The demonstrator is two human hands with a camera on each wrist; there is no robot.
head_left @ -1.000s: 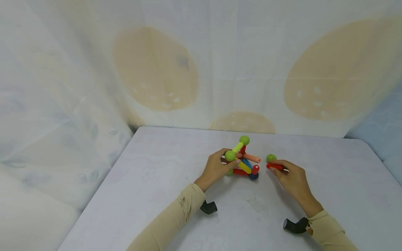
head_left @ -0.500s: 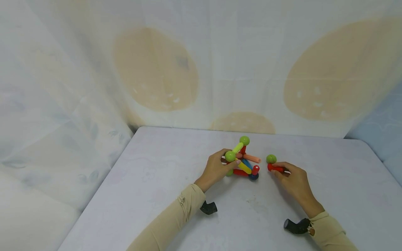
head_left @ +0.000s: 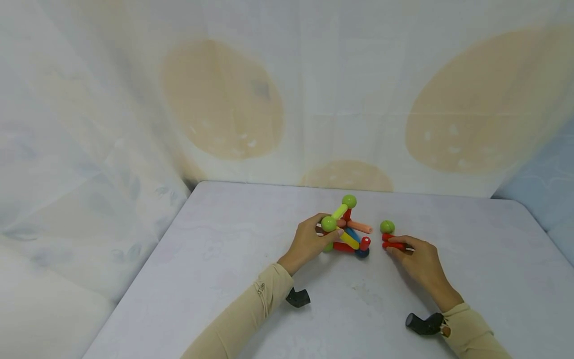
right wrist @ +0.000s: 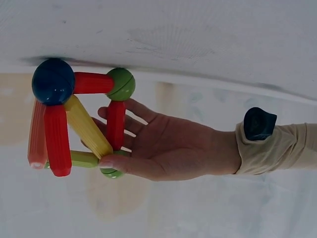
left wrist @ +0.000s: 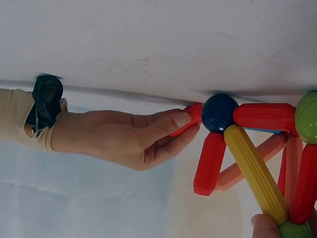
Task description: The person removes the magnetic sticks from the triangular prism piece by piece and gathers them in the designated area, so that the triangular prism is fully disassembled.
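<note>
1. Meanwhile the left hand (head_left: 309, 241) pinches a green ball (head_left: 329, 224), steadying the toy frame (head_left: 347, 230) mid-desk (head_left: 224, 269).
2. Beside it, the right hand (head_left: 419, 259) grip pinches a red stick (head_left: 392, 245) flat, near a loose ball (head_left: 387, 227).

- Pale grey table (head_left: 224, 279), faintly patterned and lightly scuffed.
- White curtain (head_left: 112, 99) hanging behind and to the left of the table.
- Large tan ovals (head_left: 221, 99) printed on that curtain.

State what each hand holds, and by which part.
The left hand grips the stick-and-ball toy frame at its upper green ball. The right hand pinches a loose red plastic stick along its middle.
</note>
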